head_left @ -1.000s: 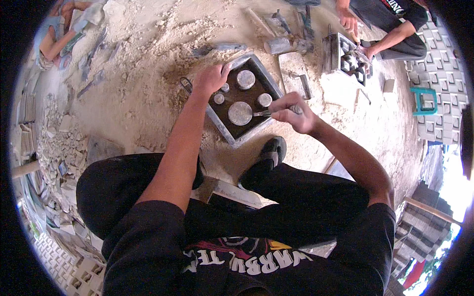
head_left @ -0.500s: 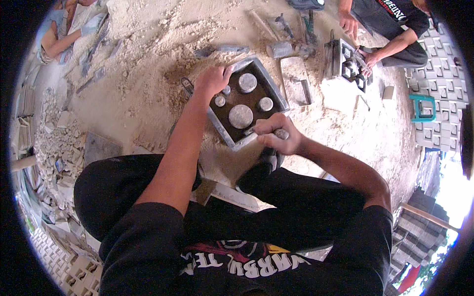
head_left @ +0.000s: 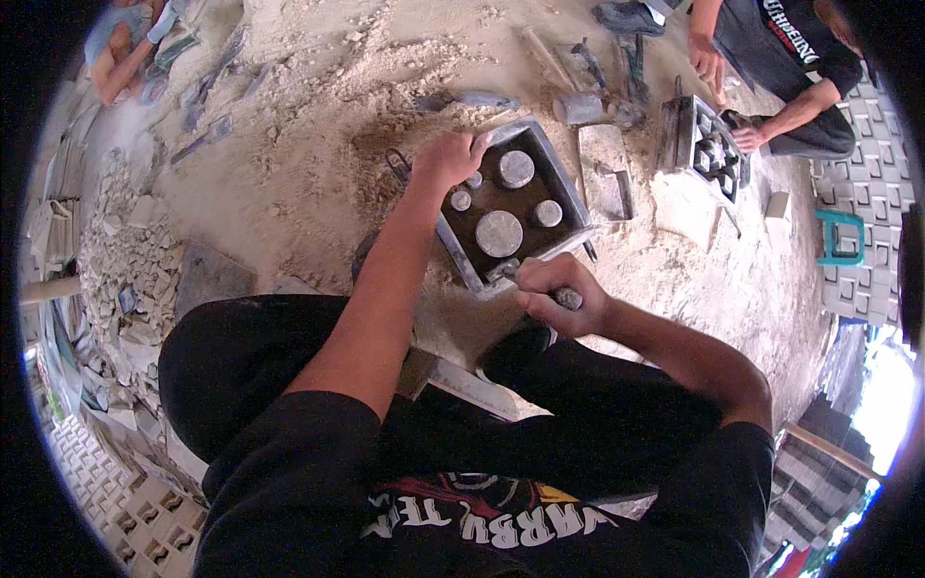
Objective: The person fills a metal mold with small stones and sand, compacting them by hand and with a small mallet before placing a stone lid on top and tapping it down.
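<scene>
Square grey box (head_left: 567,178), head view: sits cornerwise on the dusty ground (head_left: 308,193), open side up, just beyond the wearer's legs (head_left: 453,438). L hand (head_left: 449,160) lies over its upper-left rim, thumb toward the inside; fingers mostly out of sight, so can't tell if it grips or only steadies. R hand (head_left: 567,289) is clenched round the handle of a small trowel (head_left: 502,271), blade by the near corner of the box; can't tell if it touches rim or fill.

Step in hand is prob. scraping or smoothing along the near wall, around the dark fill (head_left: 501,199). Nxt move seems to call for a low, flat blade kept clear of the round discs (head_left: 499,233), w/ the box braced so it doesn't slide.

Counts: 1 box; 5 discs visible in it (2 big, 1 med., 2 small nearest L hand; poss. more hidden under it); 1 trowel; 2 hands on the job. Nearby: 1 pale board (head_left: 599,154), R of the box; 1 teal stool (head_left: 841,237), far R; 1 second box (head_left: 688,144), top R, w/ star-shaped pcs (head_left: 711,154), no. unclear. At least 2 others: 1 co-worker (head_left: 795,58) top R, 1 person (head_left: 118,72) top L.
</scene>
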